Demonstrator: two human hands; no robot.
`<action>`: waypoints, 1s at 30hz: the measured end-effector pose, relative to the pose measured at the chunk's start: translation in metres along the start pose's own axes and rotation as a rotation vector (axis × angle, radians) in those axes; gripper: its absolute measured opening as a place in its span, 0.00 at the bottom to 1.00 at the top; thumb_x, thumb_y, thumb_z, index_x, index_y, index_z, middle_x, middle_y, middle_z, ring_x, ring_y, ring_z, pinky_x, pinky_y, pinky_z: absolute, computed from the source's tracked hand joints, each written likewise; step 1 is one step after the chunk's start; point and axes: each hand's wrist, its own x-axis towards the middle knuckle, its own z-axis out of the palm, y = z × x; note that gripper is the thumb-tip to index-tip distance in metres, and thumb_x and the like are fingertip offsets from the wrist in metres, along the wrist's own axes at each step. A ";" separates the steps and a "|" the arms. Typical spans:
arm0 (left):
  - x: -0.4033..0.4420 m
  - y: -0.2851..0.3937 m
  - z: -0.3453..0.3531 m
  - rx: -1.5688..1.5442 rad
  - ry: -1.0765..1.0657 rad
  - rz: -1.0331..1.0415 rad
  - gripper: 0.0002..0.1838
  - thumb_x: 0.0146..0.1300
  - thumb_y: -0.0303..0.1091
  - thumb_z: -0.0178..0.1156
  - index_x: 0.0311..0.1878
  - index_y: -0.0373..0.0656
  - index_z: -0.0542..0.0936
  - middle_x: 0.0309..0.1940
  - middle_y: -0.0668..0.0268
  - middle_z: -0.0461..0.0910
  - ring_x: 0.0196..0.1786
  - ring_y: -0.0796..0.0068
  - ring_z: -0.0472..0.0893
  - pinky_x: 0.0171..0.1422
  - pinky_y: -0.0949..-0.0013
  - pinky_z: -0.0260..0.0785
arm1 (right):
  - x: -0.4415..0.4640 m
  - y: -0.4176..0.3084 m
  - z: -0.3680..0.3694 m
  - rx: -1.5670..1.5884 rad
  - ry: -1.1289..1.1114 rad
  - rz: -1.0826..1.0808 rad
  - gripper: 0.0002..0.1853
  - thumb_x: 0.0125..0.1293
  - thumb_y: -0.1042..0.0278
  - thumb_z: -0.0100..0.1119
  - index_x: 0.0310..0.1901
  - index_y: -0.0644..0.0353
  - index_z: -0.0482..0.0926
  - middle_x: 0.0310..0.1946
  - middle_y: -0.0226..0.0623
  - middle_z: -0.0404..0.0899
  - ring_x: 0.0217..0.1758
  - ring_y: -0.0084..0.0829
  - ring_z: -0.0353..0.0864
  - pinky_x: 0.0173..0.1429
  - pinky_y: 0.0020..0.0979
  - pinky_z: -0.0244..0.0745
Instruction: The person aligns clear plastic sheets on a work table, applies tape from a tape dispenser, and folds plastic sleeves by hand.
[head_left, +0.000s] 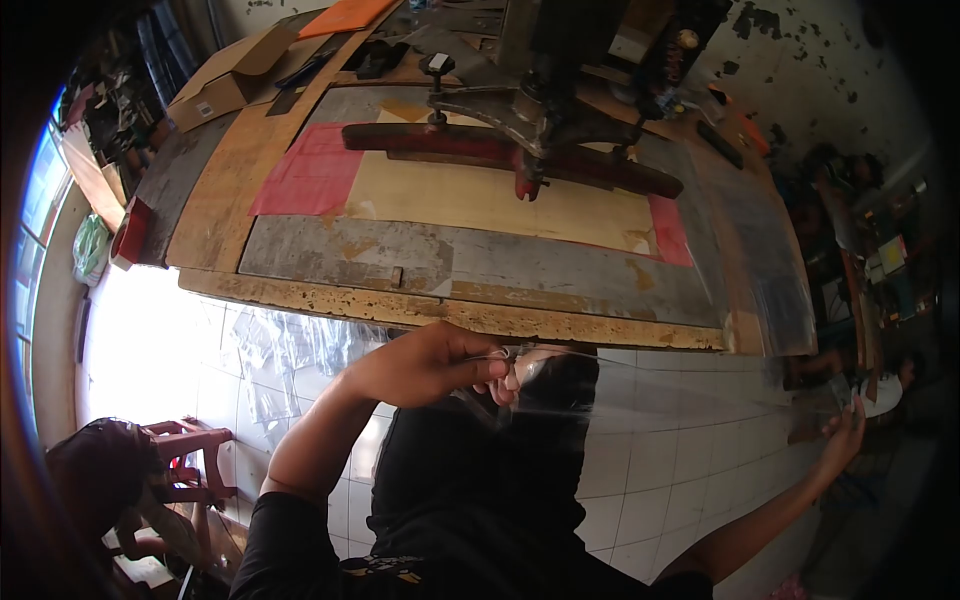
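Observation:
Clear plastic sheeting (660, 385) stretches between my two hands, below the front edge of the worktable (470, 312). My left hand (445, 365) is closed on one end of it, fingers pinched, just under the table edge. Far out to the right, my right hand (846, 428) pinches the other end. Above the table, a dark red metal bar (440, 140) hangs from a press arm. Under it lies a yellowish sheet (500, 200) with a pink strip (308, 175) at its left and another at its right.
An open cardboard box (225, 80) stands at the back left of the table. More clear plastic (780, 290) drapes over the right side. Plastic pieces (265, 365) lie on the tiled floor. People sit at the lower left (105, 475) and far right (885, 392).

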 end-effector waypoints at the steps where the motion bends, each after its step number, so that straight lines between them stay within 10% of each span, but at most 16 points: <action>1: 0.000 0.000 0.001 -0.005 0.011 0.009 0.16 0.85 0.39 0.54 0.54 0.37 0.87 0.46 0.65 0.90 0.48 0.78 0.86 0.59 0.69 0.77 | 0.001 0.003 0.000 0.009 -0.003 0.000 0.19 0.80 0.61 0.60 0.69 0.48 0.82 0.31 0.24 0.76 0.32 0.16 0.74 0.38 0.24 0.72; 20: 0.003 -0.017 0.022 -0.432 0.163 0.010 0.19 0.86 0.45 0.52 0.51 0.37 0.82 0.52 0.60 0.88 0.56 0.75 0.84 0.68 0.69 0.72 | -0.018 -0.009 -0.001 0.139 -0.039 -0.050 0.23 0.82 0.57 0.56 0.74 0.47 0.76 0.27 0.24 0.72 0.28 0.16 0.69 0.34 0.22 0.66; 25: -0.003 -0.018 0.025 -0.693 0.023 0.015 0.28 0.89 0.45 0.39 0.79 0.32 0.65 0.63 0.40 0.83 0.65 0.47 0.86 0.62 0.59 0.81 | -0.007 0.007 -0.008 0.049 -0.072 -0.072 0.18 0.83 0.61 0.53 0.67 0.52 0.82 0.24 0.21 0.68 0.24 0.13 0.62 0.27 0.21 0.58; 30: -0.008 -0.042 0.033 -0.837 -0.256 0.017 0.34 0.87 0.48 0.39 0.78 0.23 0.61 0.65 0.27 0.77 0.63 0.38 0.85 0.56 0.59 0.84 | -0.005 0.010 -0.007 0.067 -0.087 -0.097 0.18 0.84 0.59 0.52 0.66 0.53 0.83 0.24 0.20 0.68 0.25 0.12 0.64 0.28 0.20 0.59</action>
